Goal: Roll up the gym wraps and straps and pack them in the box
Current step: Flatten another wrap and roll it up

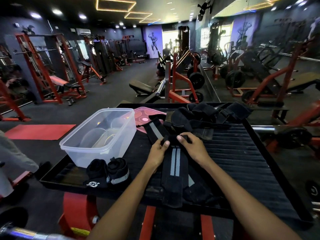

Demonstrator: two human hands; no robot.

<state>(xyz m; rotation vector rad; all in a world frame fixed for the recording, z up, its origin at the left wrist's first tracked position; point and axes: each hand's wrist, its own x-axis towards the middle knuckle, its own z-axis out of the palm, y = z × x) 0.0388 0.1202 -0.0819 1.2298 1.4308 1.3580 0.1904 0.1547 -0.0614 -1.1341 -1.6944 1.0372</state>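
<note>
On the bench [242,153] we pinch the far end of a striped wrap [174,163] with left hand [158,149] and right hand [193,148], starting its roll. Two rolled wraps [109,170] wait beside the box [98,135], which looks empty, and a heap [199,116] remains loose.

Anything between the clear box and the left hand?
Head view: bare black platform separates the clear box from the left hand; nothing sits there.

A black ribbed platform [242,153] on red steel legs [76,210] stands in a dim gym. Red-framed racks [43,66] line the left wall, with a bench [141,87] and weight plates [196,80] farther back. A red mat [39,131] lies on the dark floor, and gold ceiling lights [116,5] glow overhead.
</note>
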